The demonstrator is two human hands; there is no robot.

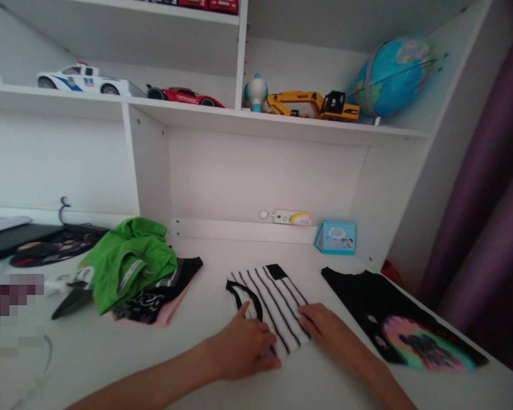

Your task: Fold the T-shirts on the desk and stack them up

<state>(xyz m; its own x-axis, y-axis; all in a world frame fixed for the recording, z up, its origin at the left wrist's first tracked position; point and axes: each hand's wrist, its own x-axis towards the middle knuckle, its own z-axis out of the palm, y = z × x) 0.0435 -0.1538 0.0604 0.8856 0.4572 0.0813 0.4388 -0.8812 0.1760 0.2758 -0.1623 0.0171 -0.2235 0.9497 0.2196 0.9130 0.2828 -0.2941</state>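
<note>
A folded white shirt with black stripes (270, 296) lies on the white desk (205, 341) in front of me. My left hand (244, 344) rests flat on its near left part, fingers stretched out. At the shirt's near right edge my right hand (325, 330) lies with its fingers extended and touching the fabric. Neither hand holds anything.
A heap of clothes topped by a green garment (128, 259) sits to the left. A black T-shirt with a colourful print (404, 327) lies flat at the right. A small blue box (336, 237) stands at the back. Toy cars, a yellow excavator (314, 104) and a globe (391, 77) fill the shelf above.
</note>
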